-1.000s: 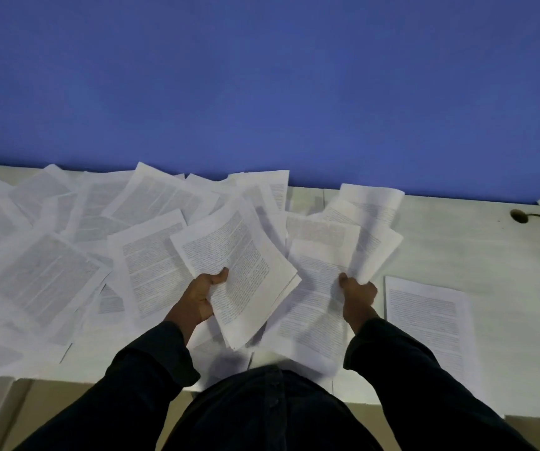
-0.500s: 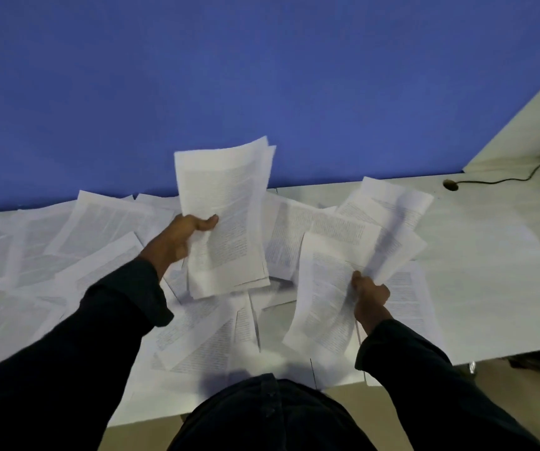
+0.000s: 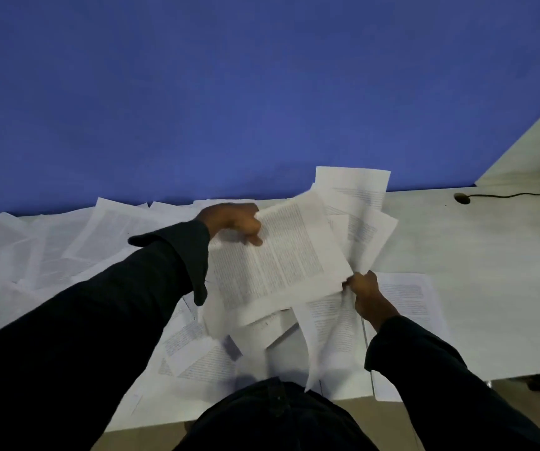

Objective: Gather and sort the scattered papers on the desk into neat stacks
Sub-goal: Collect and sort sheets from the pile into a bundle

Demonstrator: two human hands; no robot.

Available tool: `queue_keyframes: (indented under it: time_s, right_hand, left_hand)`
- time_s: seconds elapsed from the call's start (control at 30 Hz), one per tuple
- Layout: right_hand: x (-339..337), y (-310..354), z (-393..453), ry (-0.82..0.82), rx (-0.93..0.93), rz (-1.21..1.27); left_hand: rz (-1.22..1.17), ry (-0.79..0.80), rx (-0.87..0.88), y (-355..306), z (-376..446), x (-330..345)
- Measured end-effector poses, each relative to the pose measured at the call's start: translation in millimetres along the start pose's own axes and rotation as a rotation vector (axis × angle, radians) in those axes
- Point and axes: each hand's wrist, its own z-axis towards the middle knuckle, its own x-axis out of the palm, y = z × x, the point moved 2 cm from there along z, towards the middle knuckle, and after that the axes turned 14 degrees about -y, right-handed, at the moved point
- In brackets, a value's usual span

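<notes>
Many white printed sheets lie scattered over the pale desk (image 3: 477,288). My left hand (image 3: 234,221) grips a bundle of papers (image 3: 281,255) by its top left edge and holds it above the desk, tilted right. My right hand (image 3: 364,292) pinches a second bunch of sheets (image 3: 364,222) that fans up behind the bundle and droops below my wrist. The two held bunches overlap in the middle. Loose scattered papers (image 3: 76,242) cover the desk's left half. One single sheet (image 3: 408,297) lies flat just right of my right hand.
A blue wall (image 3: 229,109) rises directly behind the desk. At the far right a cable (image 3: 522,193) runs from a round grommet hole (image 3: 462,197). A pale side panel (image 3: 535,151) stands at the right corner. My dark sleeves and torso fill the lower frame.
My left hand has swung its bundle right and down, from upright over the desk's middle to overlapping the sheets in my right hand. My right hand has stayed near the same spot.
</notes>
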Motion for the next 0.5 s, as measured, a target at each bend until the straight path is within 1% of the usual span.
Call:
queue_keyframes:
  time_s: [0.07,0.1,0.17,0.27,0.33,0.4,0.43,0.5]
  right_hand:
    - [1,1,3,0.068,0.007,-0.012]
    - [-1,0,5,0.106,0.013,0.008]
    - [-3,-6,6,0.17,0.045,0.039]
    - [0,-15,3,0.174,0.065,0.03]
    - [5,-23,1,0.215,0.092,-0.005]
    - [9,-33,-1,0.268,0.098,-0.112]
    - [11,-38,0,0.27,0.082,-0.168]
    - [14,-45,0,0.209,0.056,-0.212]
  left_hand:
    - [-0.036,0.081,-0.049,9,-9,12]
    - [-0.038,0.095,-0.073,16,-12,15]
    - [-0.09,0.055,-0.122,34,-11,20]
    - [-0.213,-0.006,-0.247,67,-16,29]
    - [-0.394,-0.067,-0.319,86,-24,36]
    - [-0.72,-0.127,-0.403,103,-36,48]
    - [-0.854,-0.147,-0.449,113,-42,55]
    - [-0.985,-0.134,-0.536,127,-55,71]
